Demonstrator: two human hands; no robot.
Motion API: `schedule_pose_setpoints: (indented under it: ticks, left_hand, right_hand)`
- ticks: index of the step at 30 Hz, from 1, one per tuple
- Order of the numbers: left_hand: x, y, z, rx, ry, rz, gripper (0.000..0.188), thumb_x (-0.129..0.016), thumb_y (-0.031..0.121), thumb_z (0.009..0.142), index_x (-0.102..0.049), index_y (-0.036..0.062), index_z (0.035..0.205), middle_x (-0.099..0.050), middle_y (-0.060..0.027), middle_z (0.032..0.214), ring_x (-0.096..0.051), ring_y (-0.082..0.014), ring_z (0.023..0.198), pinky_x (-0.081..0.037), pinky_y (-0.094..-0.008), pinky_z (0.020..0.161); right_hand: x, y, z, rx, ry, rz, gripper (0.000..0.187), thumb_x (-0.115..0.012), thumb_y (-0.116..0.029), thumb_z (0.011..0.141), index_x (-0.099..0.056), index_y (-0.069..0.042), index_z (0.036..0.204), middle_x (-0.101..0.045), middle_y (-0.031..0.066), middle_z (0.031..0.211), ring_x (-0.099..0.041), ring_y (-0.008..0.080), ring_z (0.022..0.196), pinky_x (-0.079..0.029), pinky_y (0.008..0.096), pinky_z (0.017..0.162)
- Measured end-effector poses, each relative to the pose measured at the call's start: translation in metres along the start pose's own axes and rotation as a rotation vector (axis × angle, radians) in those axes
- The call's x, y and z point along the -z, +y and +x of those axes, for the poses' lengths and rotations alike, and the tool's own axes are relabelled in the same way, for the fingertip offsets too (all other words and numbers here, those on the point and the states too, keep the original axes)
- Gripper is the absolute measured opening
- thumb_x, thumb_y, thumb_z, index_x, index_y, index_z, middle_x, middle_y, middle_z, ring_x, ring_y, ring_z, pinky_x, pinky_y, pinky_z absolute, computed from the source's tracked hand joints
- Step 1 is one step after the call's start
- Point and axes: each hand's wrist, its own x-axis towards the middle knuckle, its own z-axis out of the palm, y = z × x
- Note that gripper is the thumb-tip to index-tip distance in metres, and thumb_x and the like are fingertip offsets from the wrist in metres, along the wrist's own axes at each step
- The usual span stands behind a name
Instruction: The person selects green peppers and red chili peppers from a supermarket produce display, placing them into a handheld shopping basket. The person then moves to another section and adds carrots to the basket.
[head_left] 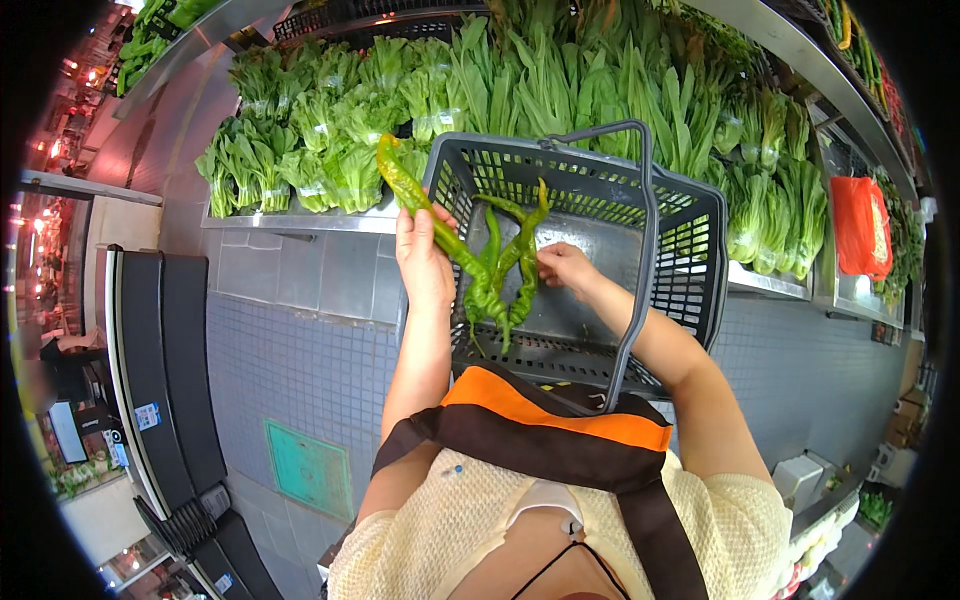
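Observation:
My left hand (426,258) is closed around a long green pepper (404,184) with a yellow-orange end, held over the left rim of a dark grey plastic shopping basket (715,205). Several twisted green peppers (487,300) lie together in the left part of the basket; one has a yellowish tip. Inside the basket, my right hand (568,268) has its fingers curled together against the right side of the pepper with the yellowish tip. Its fingertips are partly hidden. The basket's handle (640,290) stands raised, passing above my right forearm.
Beyond the basket, leafy greens (340,110) fill a metal-edged display shelf (300,222). A red bag (860,228) sits at the right. A black checkout-like counter (165,370) stands at the left, near a green floor plate (308,468). An orange and dark brown apron strap or bag (560,420) crosses my front.

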Motion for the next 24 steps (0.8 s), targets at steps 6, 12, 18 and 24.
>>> schedule_pose_setpoints:
  ticks: [6,12,18,24]
  left_hand:
    - [0.007,0.001,0.001,0.258,-0.069,-0.308,0.041,-0.052,0.037,0.089,-0.044,0.0093,0.118,-0.047,-0.0019,0.08,-0.043,-0.0137,0.068,-0.038,-0.0283,0.06]
    - [0.007,-0.008,-0.003,0.295,-0.069,0.278,0.027,-0.066,0.009,0.08,-0.053,0.0038,0.103,-0.055,-0.0019,0.076,-0.054,-0.0136,0.065,-0.044,-0.0274,0.058]
    - [-0.025,-0.011,-0.014,0.357,-0.184,0.172,0.036,-0.065,0.002,0.078,-0.051,0.0026,0.112,-0.061,-0.0064,0.099,-0.059,-0.0169,0.092,-0.048,-0.0309,0.083]
    - [0.008,-0.008,0.003,0.303,-0.035,-0.222,0.028,-0.057,0.012,0.086,-0.048,-0.0017,0.109,-0.058,-0.0175,0.103,-0.057,-0.031,0.098,-0.048,-0.0426,0.086]
  right_hand:
    - [-0.026,0.002,0.068,0.396,0.284,0.005,0.037,-0.069,-0.01,0.075,-0.051,0.002,0.106,-0.057,0.0041,0.084,-0.053,0.0146,0.071,-0.044,0.0279,0.068]
    - [-0.046,-0.078,-0.023,0.938,0.101,-0.165,0.032,-0.069,-0.014,0.077,-0.05,0.0,0.099,-0.054,0.0027,0.075,-0.048,0.0082,0.066,-0.042,0.0236,0.059]
    - [-0.061,-0.143,-0.058,0.706,-0.08,0.059,0.023,-0.063,-0.018,0.084,-0.052,-0.002,0.096,-0.055,0.0017,0.078,-0.052,0.0077,0.066,-0.045,0.021,0.057]
    - [-0.04,-0.105,-0.053,0.484,-0.242,-0.022,0.034,-0.049,-0.032,0.092,-0.052,-0.005,0.112,-0.057,0.0035,0.086,-0.056,0.0131,0.077,-0.047,0.0287,0.074]
